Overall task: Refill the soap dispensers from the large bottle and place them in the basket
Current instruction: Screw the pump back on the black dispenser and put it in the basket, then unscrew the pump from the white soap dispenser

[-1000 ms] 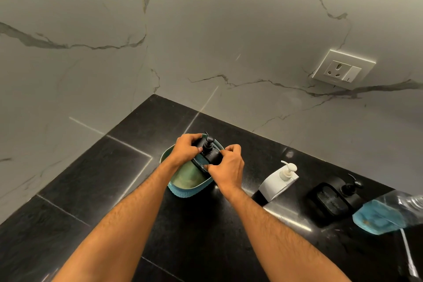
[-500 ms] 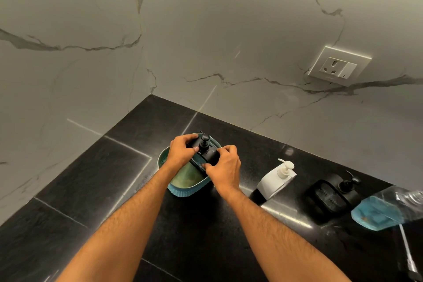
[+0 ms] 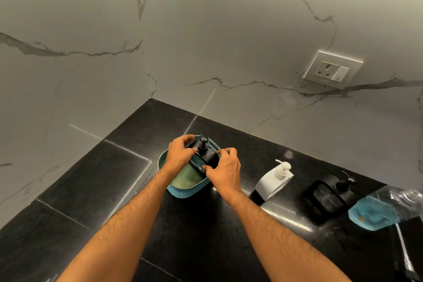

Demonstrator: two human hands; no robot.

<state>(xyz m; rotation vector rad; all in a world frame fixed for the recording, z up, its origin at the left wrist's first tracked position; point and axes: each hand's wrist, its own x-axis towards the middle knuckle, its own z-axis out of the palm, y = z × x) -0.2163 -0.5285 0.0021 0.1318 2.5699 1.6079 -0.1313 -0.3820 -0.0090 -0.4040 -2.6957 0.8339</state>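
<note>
— Both your hands, left hand (image 3: 177,154) and right hand (image 3: 225,168), grip the black dispenser (image 3: 203,154) in the basket (image 3: 183,191).

— Release unevenly and it may tip (basket could slide on the table (image 3: 201,236)).

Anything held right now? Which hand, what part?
Both hands hold the black dispenser over the basket: left hand at its far side, right hand at its near side.

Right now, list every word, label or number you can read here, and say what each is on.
None can be read.
Black dispenser on the counter: raised front panel, too blurred to tell whether it carries text.
Wall socket: tiny mark on lower edge, too small to read.
</note>
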